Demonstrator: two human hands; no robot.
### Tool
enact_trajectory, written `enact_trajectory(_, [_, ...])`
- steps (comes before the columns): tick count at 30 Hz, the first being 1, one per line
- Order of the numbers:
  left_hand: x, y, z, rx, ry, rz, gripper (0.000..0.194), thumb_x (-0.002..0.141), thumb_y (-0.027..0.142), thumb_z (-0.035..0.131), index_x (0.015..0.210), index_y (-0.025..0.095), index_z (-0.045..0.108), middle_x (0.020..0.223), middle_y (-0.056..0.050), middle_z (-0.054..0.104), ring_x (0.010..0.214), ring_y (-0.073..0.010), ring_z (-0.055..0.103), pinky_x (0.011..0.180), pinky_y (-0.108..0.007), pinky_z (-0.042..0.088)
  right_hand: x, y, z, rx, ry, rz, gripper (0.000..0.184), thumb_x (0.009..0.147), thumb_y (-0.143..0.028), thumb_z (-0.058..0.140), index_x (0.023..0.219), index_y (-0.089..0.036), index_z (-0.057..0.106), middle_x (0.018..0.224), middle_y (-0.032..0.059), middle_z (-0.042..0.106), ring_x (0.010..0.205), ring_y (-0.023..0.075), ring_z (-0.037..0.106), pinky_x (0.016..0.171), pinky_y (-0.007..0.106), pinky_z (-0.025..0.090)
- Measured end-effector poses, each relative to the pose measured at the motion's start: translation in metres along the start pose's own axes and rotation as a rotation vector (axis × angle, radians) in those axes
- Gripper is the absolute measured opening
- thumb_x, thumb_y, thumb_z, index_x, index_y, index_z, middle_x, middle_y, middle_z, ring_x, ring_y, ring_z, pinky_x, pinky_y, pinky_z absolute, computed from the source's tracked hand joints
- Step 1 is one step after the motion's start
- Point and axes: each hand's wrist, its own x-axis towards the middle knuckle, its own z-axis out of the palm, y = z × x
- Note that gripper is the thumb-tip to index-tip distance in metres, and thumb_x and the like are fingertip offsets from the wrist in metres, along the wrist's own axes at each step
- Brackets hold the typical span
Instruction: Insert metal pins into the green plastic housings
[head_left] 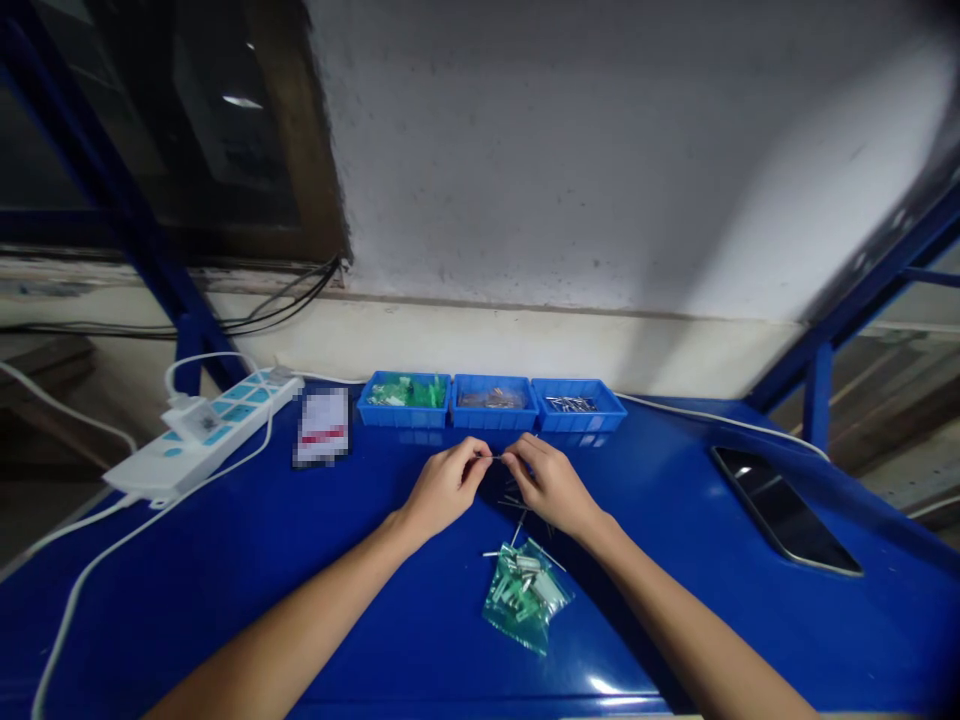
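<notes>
My left hand (450, 484) and my right hand (547, 480) meet fingertip to fingertip above the blue table. Between them runs a thin metal pin (496, 458), pinched by the thumb and forefinger of each hand. Its exact kind is too small to make out. Several similar thin metal pins (517, 528) lie scattered on the table below my right hand. Closer to me rests a clear green-tinted plastic bag (525, 600) with small green and whitish pieces in it.
Three blue bins stand along the wall: one with green pieces (369, 412), one with brownish thin parts (459, 414), one with metal pins (616, 412). A white power strip (142, 475) with cables lies left, beside a blurred card (324, 425). A phone (787, 510) lies right.
</notes>
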Motion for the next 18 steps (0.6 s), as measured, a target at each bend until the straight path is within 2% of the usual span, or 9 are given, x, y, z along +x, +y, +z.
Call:
enact_trajectory(5, [0.001,-0.002,0.000,0.054,0.039,-0.004,0.020,0.091,0.027,0.039,0.081,0.020,0.054,0.068,0.002,0.059,0.061,-0.0120,0.055,0.060,-0.021,0.039,0.000,-0.002,-0.004,-0.016,0.017,-0.021,0.013,0.089,-0.028,0.049,0.099,-0.019,0.053,0.082,0.0031,0.056,0.073,0.0153,0.054,0.065,0.025,0.042])
enact_trajectory(7, [0.002,-0.002,0.000,0.052,0.044,-0.015,0.023,0.092,0.028,0.038,0.076,0.019,0.054,0.064,0.002,0.056,0.058,-0.0116,0.054,0.059,-0.021,0.038,0.000,-0.003,-0.006,-0.063,0.000,-0.060,0.010,0.090,-0.025,0.048,0.094,-0.020,0.055,0.084,0.0040,0.056,0.075,0.0154,0.054,0.066,0.025,0.042])
enact_trajectory(10, [0.003,-0.001,0.000,0.036,0.031,-0.048,0.030,0.092,0.032,0.037,0.071,0.019,0.053,0.059,0.003,0.055,0.056,-0.0117,0.054,0.057,-0.021,0.037,0.001,-0.005,-0.009,-0.155,-0.005,-0.090,0.015,0.093,-0.022,0.042,0.088,-0.019,0.056,0.083,0.0052,0.057,0.077,0.0163,0.054,0.067,0.026,0.041])
enact_trajectory(15, [0.002,0.000,0.002,0.000,0.054,-0.056,0.024,0.090,0.036,0.042,0.083,0.018,0.057,0.063,0.003,0.056,0.056,-0.0107,0.051,0.054,-0.020,0.035,0.002,-0.006,-0.012,-0.201,0.033,-0.041,0.022,0.095,-0.025,0.037,0.084,-0.017,0.056,0.079,0.0057,0.057,0.074,0.0164,0.053,0.066,0.026,0.040])
enact_trajectory(18, [0.002,0.000,0.004,0.025,0.054,-0.056,0.030,0.091,0.034,0.039,0.071,0.018,0.055,0.058,0.004,0.053,0.053,-0.0101,0.050,0.054,-0.020,0.035,0.001,-0.007,-0.015,-0.173,-0.005,-0.100,0.020,0.093,-0.029,0.042,0.089,-0.018,0.059,0.081,0.0053,0.057,0.076,0.0160,0.054,0.067,0.025,0.040])
